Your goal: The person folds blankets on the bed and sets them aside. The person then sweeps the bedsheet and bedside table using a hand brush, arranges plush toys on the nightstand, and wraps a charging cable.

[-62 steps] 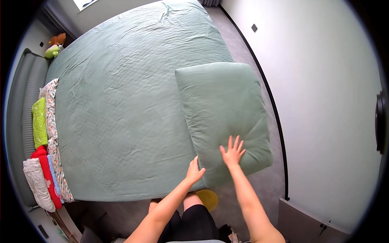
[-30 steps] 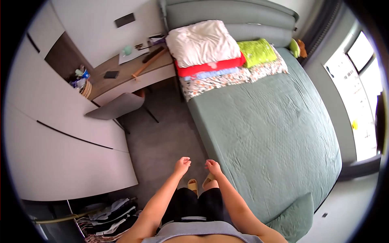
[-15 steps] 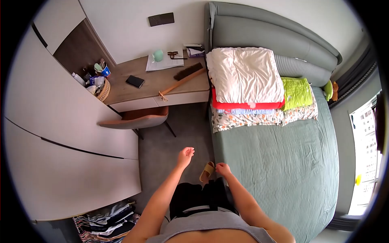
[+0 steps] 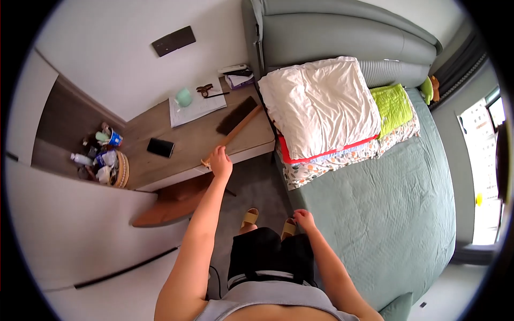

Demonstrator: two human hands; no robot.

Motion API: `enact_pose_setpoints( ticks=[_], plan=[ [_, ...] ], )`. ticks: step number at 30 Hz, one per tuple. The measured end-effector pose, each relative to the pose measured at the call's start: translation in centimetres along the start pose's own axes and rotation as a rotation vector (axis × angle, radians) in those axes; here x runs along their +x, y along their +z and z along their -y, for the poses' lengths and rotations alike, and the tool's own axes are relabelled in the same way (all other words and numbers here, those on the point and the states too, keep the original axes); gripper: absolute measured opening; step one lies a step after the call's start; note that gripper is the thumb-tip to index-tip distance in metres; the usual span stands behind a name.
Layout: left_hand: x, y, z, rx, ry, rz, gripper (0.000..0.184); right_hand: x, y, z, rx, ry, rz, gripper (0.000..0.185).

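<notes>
A long-handled brush (image 4: 239, 115) with dark bristles and a wooden handle lies slantwise on the desk (image 4: 201, 134), its handle end near the front edge. My left hand (image 4: 220, 162) is over the lower part of the handle, fingers curled round it; the handle's tip, with a loop of cord, shows just left of the hand. Low beside the bed's (image 4: 369, 214) near edge hangs my right hand (image 4: 304, 219), its fingers loosely curled in with nothing seen in them.
A phone (image 4: 160, 147), papers (image 4: 195, 109), a green cup-like item (image 4: 183, 97) and a basket (image 4: 122, 170) of small items are on the desk. Below stands a brown chair (image 4: 174, 202). Folded bedding (image 4: 324, 107) is stacked at the headboard (image 4: 332, 35).
My left hand has gone forward from above the floor to the brush handle. The view has turned and moved closer to the desk. My right hand stays by the bed.
</notes>
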State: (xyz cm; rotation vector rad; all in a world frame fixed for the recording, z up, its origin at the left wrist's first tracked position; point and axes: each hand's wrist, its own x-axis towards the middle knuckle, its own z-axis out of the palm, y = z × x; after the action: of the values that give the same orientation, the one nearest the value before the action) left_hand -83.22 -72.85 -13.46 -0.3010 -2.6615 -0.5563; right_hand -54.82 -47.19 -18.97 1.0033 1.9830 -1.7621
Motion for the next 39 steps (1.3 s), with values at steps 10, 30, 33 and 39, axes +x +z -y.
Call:
enact_pose_setpoints(
  ticks=[10, 30, 33, 39],
  plan=[
    [2.0, 3.6, 4.1, -0.055, 0.022, 0.222, 0.024, -2.8, 9.8, -0.1, 0.138, 0.053, -0.135, 0.021],
    [-19.8, 18.4, -26.5, -0.430, 0.431, 0.841, 0.045, -13.8, 1.9, -20.2, 0.943, 0.250, -0.801, 0.019],
    [-24.2, 25.9, -31.8, -0.415, 0.127, 0.783, 0.046, -17.6, 0.6, -25.5, 1.010, 0.331, -0.848, 0.019],
    [-51.7, 24.6, -37.2, -0.710, 0.386, 1.221, 0.049, -23.6, -1.6, -33.6, 1.115, 0.515, -0.898, 0.018]
  ],
)
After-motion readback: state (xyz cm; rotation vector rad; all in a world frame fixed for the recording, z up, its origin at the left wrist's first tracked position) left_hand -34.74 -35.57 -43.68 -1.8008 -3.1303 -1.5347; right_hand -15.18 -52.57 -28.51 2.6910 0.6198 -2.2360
